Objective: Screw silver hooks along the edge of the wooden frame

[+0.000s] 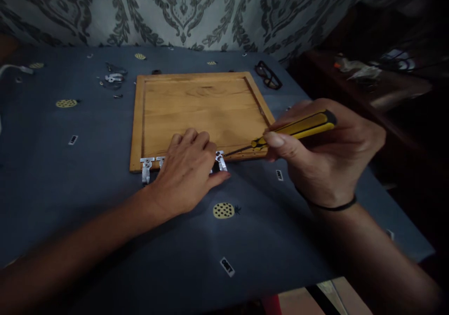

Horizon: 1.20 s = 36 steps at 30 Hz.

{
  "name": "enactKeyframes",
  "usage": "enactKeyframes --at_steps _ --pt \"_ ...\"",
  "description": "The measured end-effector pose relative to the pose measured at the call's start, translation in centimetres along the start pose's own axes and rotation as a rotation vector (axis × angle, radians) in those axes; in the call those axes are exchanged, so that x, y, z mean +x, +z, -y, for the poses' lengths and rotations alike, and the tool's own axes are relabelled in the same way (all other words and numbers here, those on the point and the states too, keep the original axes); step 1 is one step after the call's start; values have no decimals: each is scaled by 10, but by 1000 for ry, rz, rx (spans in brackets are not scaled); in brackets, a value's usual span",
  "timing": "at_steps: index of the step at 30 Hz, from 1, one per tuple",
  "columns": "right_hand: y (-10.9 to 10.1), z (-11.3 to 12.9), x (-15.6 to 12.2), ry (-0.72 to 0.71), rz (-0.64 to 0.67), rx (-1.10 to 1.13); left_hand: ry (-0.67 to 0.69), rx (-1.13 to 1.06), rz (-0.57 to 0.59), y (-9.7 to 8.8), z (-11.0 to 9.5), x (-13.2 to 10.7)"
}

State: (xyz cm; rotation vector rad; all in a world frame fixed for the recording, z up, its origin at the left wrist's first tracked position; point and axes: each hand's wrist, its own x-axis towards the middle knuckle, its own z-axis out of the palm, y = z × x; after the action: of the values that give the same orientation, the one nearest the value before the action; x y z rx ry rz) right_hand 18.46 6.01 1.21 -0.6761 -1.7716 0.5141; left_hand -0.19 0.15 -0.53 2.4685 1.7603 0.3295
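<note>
A framed wooden panel (196,104) lies flat on the cloth-covered table, metal hinges along its near edge. My left hand (189,165) is over that edge, back up, fingers bent onto the wood and thumb stretched beside the right-hand hinge (220,161). Its fingertips are hidden. Further left, another hinge (146,168) stays in plain sight, while one more (160,161) is partly covered by the hand. My right hand (322,151) grips a yellow-and-black screwdriver (298,128), holding it slanted. The thin shaft reaches down to the right-hand hinge; exact tip contact is unclear.
Loose metal hardware (114,77) and a small screw (118,96) lie left of the panel. Dark-framed glasses (268,75) rest behind it on the right. A patterned curtain (182,11) hangs behind the blue tablecloth (94,175). Dark furniture with clutter (361,69) stands at the right.
</note>
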Motion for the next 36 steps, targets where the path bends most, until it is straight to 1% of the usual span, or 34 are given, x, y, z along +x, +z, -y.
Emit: enactKeyframes --at_steps 3,6,9,13,19,25,32,36 --pt "4 -5 -2 -34 -111 31 -1 -5 2 0 0 0" --pt "6 -6 -3 -31 -156 118 2 -7 -6 1 1 -1" --pt "7 -4 -3 2 -124 129 5 -1 -15 1 0 -1" --pt "9 -1 -2 -6 -57 79 3 2 -2 0 0 -1" --pt "10 0 -2 -6 -62 56 5 11 -8 0 0 -1" --pt "7 3 -2 -10 -20 2 7 11 -24 1 0 -1" --pt "2 6 -2 57 77 -27 6 15 -38 2 0 -2" --pt "-3 5 1 89 101 -20 12 18 -43 2 0 -2"
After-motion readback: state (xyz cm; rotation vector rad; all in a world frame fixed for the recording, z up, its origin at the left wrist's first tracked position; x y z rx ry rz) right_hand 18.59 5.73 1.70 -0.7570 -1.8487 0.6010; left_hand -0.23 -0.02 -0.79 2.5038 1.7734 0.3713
